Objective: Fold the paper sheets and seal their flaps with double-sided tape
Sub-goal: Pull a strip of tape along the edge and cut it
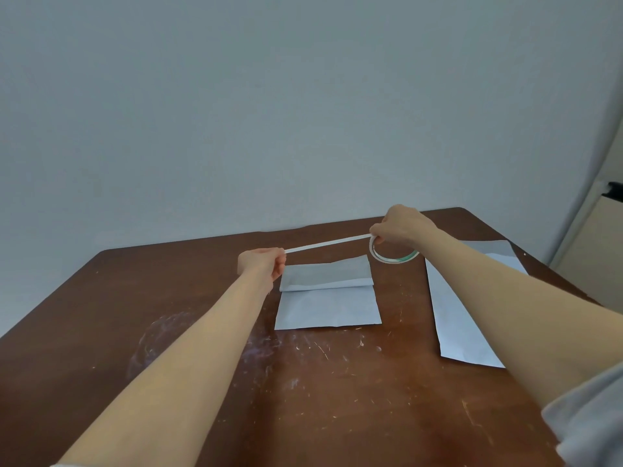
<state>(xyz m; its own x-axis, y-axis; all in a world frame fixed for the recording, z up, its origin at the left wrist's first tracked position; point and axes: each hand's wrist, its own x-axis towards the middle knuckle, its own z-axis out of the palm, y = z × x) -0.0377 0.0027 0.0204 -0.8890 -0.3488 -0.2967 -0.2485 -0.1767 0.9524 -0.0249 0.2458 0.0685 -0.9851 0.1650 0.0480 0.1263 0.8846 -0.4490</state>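
A folded white paper sheet (328, 305) lies in the middle of the brown table (168, 315), its upper flap (327, 273) folded down and slightly raised. Above it, a white strip of double-sided tape (327, 244) stretches taut between my hands. My left hand (261, 262) pinches the strip's free end just left of the flap. My right hand (403, 227) grips the tape roll (392, 256), a thin ring with a green inner edge, above the sheet's right corner. A second white paper sheet (468, 315) lies at the right, partly under my right forearm.
The table top is scratched and smeared with whitish marks near the front middle. A plain grey wall stands behind the table's far edge. A grey sleeve (593, 419) shows at the lower right, and pale furniture (596, 237) stands beyond the table's right corner.
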